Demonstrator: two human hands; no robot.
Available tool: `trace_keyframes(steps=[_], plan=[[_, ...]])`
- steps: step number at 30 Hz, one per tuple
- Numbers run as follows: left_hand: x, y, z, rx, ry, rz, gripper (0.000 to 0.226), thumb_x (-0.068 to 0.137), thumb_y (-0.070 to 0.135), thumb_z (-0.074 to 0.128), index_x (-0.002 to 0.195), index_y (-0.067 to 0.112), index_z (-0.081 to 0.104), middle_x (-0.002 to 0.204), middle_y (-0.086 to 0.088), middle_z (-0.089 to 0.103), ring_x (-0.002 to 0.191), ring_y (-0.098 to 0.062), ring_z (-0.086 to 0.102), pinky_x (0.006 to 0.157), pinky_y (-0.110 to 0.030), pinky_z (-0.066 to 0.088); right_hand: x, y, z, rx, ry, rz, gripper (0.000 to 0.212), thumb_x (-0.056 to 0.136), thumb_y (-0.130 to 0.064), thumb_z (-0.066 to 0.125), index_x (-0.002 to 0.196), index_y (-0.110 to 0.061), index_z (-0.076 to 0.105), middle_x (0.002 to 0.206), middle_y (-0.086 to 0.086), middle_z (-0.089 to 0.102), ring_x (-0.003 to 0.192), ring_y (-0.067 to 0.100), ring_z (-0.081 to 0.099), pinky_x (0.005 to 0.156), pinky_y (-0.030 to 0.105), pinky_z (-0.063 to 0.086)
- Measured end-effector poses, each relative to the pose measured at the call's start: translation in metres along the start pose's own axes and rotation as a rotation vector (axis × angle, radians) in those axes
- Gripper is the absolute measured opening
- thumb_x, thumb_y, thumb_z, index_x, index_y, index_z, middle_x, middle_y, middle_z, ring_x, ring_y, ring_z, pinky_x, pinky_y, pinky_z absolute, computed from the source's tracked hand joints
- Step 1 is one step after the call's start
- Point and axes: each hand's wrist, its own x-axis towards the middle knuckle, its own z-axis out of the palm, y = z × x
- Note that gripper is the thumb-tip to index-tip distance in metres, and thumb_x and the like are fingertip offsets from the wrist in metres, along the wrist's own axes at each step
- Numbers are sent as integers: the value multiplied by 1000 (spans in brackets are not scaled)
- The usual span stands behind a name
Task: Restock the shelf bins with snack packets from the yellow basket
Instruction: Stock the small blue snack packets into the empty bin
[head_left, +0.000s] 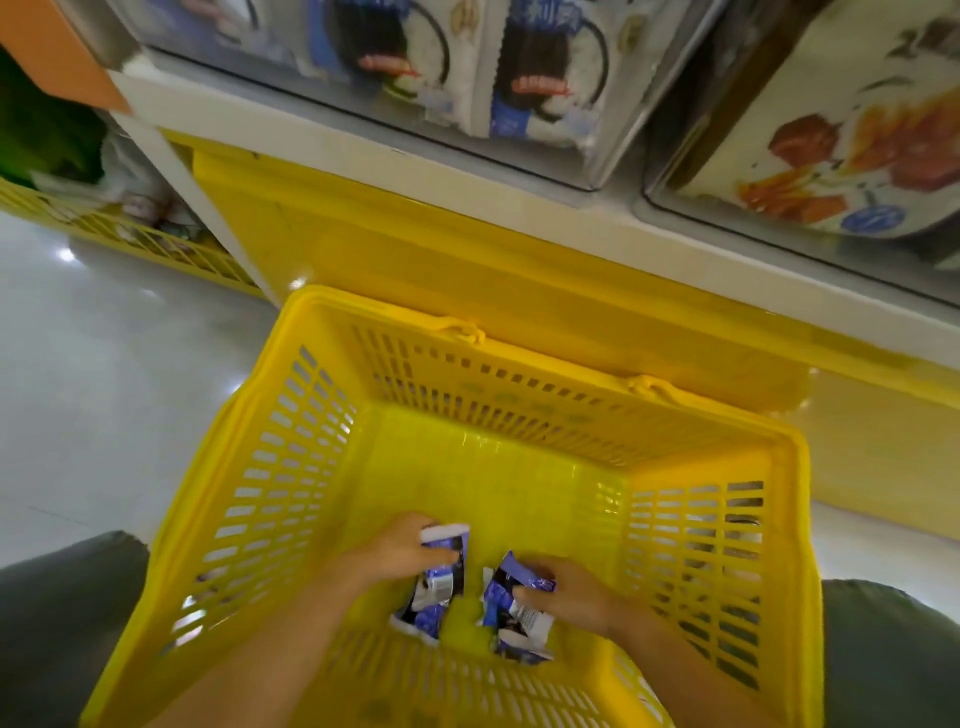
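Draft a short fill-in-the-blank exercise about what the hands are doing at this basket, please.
1. The left hand and the right hand both reach into a plastic basket coloured ____.
2. The left packet and the right packet, each gripped by the hand on its side, are printed mainly in ____.
3. The clear shelf bin showing orange-red food pictures is on the person's ____ side.

Missing words: yellow, blue, right.

Both forearms are reaching down. The left hand (397, 552) is gripping the left packet (436, 592), the right hand (570, 590) the right packet (511, 621).
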Motion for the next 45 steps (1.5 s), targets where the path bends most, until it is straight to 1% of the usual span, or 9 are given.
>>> trace_keyframes(steps=[2, 6, 12, 20, 27, 32, 37, 41, 45], plan=[[-3, -9, 14, 41, -26, -6, 16, 85, 18, 67, 98, 12, 60, 89, -8, 59, 73, -10, 53, 56, -13, 38, 2, 6, 9, -145, 34, -72, 32, 90, -24, 63, 118, -8, 58, 108, 8, 57, 100, 18, 51, 78, 24, 34], [-1, -14, 28, 103, 35, -11, 28, 80, 17, 72, 82, 24, 46, 87, 1, 48, 85, -16, 48, 63, -19, 38, 6, 15, 19, -393, 86, -89, 53, 83, -38, 67, 128, -18, 49, 127, 3, 38, 121, 16, 33, 95, 21, 28], [-2, -13, 40, 142, 26, -199, 77, 71, 27, 81, 131, 12, 35, 129, -9, 42, 115, -23, 47, 87, -30, 41, 5, 16, 22, -185, -20, 76, 77, 75, -31, 78, 137, -8, 39, 140, 8, 44, 127, 20, 45, 100, 29, 40], [-9, -8, 42, 130, -124, -208, 56, 74, 26, 78, 115, 16, 42, 109, -6, 51, 89, -17, 51, 60, -23, 43, -7, 15, 13, -82, -44, 86, 48, 74, -18, 77, 115, -14, 51, 112, 5, 57, 100, 19, 57, 79, 28, 45], [-33, 29, 16, -365, 314, -69, 30, 77, 21, 76, 91, 16, 49, 86, -3, 58, 75, -15, 56, 64, -25, 44, -36, -31, -20, 410, 230, -10, 37, 85, -9, 67, 116, -4, 48, 97, 0, 62, 79, 6, 60, 62, 9, 46], [-71, 65, -2, -511, 350, 117, 30, 76, 13, 75, 96, 14, 52, 94, -7, 63, 85, -22, 63, 79, -36, 51, -68, -68, -37, 554, 286, -193, 32, 88, -25, 61, 118, -15, 57, 106, 0, 69, 90, 9, 67, 69, 16, 50], [-119, 100, -30, -537, 409, 303, 44, 77, 4, 72, 113, 8, 47, 91, -6, 61, 70, -9, 60, 48, -14, 48, -113, -123, -53, 560, 303, -411, 39, 77, -43, 64, 112, -25, 63, 109, -2, 71, 100, 15, 66, 80, 28, 51], [-160, 119, -59, -524, 467, 420, 35, 78, 1, 70, 101, 13, 48, 89, 1, 58, 65, -2, 61, 46, -15, 50, -159, -179, -64, 481, 320, -578, 47, 72, -43, 62, 114, -21, 62, 114, 1, 69, 108, 21, 63, 93, 37, 47], [-200, 133, -92, -466, 549, 536, 34, 76, 8, 74, 96, 19, 50, 90, 0, 60, 65, -2, 63, 50, -16, 51, -203, -243, -77, 345, 304, -738, 42, 76, -40, 56, 115, -23, 60, 112, -5, 69, 105, 12, 64, 85, 23, 52]])
